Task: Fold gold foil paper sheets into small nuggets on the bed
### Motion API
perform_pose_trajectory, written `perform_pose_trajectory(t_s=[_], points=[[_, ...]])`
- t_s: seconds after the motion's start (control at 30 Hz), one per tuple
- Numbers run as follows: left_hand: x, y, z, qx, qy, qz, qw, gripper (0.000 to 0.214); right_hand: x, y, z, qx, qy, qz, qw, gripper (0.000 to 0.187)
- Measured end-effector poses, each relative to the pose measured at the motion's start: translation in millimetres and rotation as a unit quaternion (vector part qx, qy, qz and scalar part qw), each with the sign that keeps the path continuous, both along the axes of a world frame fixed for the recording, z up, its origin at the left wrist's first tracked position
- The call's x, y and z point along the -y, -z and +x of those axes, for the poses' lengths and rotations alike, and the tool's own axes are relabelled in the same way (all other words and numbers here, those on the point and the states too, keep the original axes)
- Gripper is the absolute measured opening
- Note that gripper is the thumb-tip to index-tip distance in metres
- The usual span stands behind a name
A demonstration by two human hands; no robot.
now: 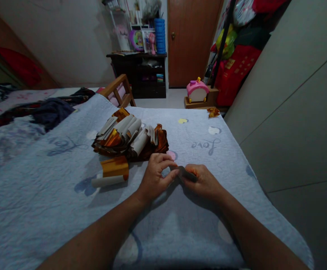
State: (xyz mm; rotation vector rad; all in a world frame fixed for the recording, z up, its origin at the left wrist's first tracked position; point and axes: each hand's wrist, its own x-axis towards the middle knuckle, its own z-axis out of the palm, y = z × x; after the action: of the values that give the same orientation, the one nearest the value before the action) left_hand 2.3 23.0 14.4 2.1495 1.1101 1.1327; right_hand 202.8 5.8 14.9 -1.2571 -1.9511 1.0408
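Over the middle of the bed, both hands meet at a small grey-looking piece of paper. My left hand pinches its left end between thumb and fingertips. Closed around the right end is my right hand, which hides part of the piece. Beyond my left hand lies a loose pile of gold foil paper, its sheets curled with pale backs showing. One curled gold sheet rests apart, nearer to me. At the far right corner sits a small folded gold foil piece.
A pale blue quilt with printed words and hearts covers the bed. Dark clothes lie at the left. A wooden chair stands past the far edge, and a pale cabinet flanks the right side. A pink toy is beyond the bed.
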Motion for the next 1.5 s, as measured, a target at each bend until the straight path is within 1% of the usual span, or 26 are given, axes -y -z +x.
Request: perform_pose_trajectory(t_s=[0.1,0.2,0.27,0.33,0.37,0.4,0.47,0.5,0.53,0.57,0.6,0.63,0.67,0.7,0.77,0.8,0.83,0.9,0.97,1.0,1.1,1.17,1.23,1.33,1.4,1.5], points=[[0,-1.3,-2,0.020,0.002,-0.009,1.000,0.009,0,-1.5,2,-0.022,0.011,-0.003,1.000,0.016],[0,-4.0,-5,0.075,-0.036,-0.023,0.996,0.008,-1,-2.2,6,-0.104,0.038,-0.048,0.993,0.005],[0,-6.7,-6,0.118,-0.058,-0.050,0.990,0.009,-2,-2.7,7,-0.178,0.052,-0.092,0.978,0.016],[-1,-9.0,-5,0.163,-0.056,-0.121,0.978,0.015,-4,-3.3,7,-0.237,0.066,-0.126,0.961,0.023],[-1,-9.6,-3,0.188,-0.046,-0.175,0.965,0.018,-4,-3.5,6,-0.259,0.075,-0.139,0.953,0.025],[-1,-9.7,-2,0.218,-0.034,-0.243,0.944,0.020,-5,-3.4,6,-0.276,0.085,-0.149,0.946,0.027],[-1,-8.0,2,0.277,-0.015,-0.365,0.889,0.023,-6,-1.8,5,-0.297,0.107,-0.164,0.934,0.033],[-2,-6.5,4,0.296,-0.009,-0.408,0.864,0.025,-7,-0.1,5,-0.300,0.117,-0.168,0.931,0.036],[-2,-4.6,6,0.305,-0.004,-0.438,0.845,0.027,-8,2.1,5,-0.297,0.127,-0.169,0.931,0.038],[-2,-2.7,7,0.305,0.001,-0.456,0.836,0.028,-8,4.8,5,-0.284,0.137,-0.165,0.935,0.039],[-3,-1.1,7,0.294,0.006,-0.463,0.836,0.027,-9,7.8,6,-0.260,0.147,-0.154,0.942,0.039],[-3,0.2,7,0.268,0.009,-0.456,0.849,0.024,-10,10.8,6,-0.228,0.157,-0.135,0.951,0.037],[-4,1.1,7,0.224,0.009,-0.432,0.873,0.020,-11,13.6,6,-0.188,0.166,-0.111,0.962,0.035],[-4,1.6,6,0.166,0.006,-0.393,0.904,0.015,-11,15.9,6,-0.146,0.173,-0.084,0.970,0.033],[-4,2.0,3,0.025,-0.016,-0.278,0.960,0.009,-12,18.8,5,-0.067,0.180,-0.033,0.981,0.030],[-4,2.4,2,-0.039,-0.028,-0.221,0.974,0.008,-12,19.3,5,-0.034,0.181,-0.012,0.983,0.030],[-3,3.3,1,-0.090,-0.036,-0.178,0.979,0.009,-11,19.4,4,-0.004,0.179,0.003,0.984,0.030],[-2,6.8,0,-0.160,-0.045,-0.129,0.978,0.010,-11,19.0,3,0.046,0.174,0.022,0.983,0.031],[0,11.8,1,-0.199,-0.060,-0.099,0.973,0.009,-10,18.6,3,0.082,0.168,0.029,0.982,0.033],[1,14.2,1,-0.208,-0.070,-0.078,0.972,0.011,-10,18.7,3,0.096,0.165,0.030,0.981,0.034],[3,18.0,2,-0.200,-0.099,-0.013,0.975,0.030,-11,19.7,2,0.129,0.160,0.027,0.978,0.037],[3,17.7,2,-0.196,-0.070,0.010,0.978,0.034,-11,21.2,1,0.147,0.157,0.020,0.976,0.041],[2,17.1,1,-0.198,-0.002,0.014,0.980,0.026,-11,23.5,0,0.163,0.156,0.028,0.974,0.044],[-1,19.2,-1,-0.207,0.086,0.006,0.974,0.018,-11,26.3,2,0.175,0.160,0.098,0.967,0.043],[-3,21.8,-2,-0.220,0.099,0.006,0.970,0.022,-11,25.6,5,0.171,0.153,0.145,0.963,0.031],[-4,23.9,-4,-0.242,0.098,0.013,0.965,0.026,-11,19.2,13,0.134,0.119,0.153,0.972,0.013]])
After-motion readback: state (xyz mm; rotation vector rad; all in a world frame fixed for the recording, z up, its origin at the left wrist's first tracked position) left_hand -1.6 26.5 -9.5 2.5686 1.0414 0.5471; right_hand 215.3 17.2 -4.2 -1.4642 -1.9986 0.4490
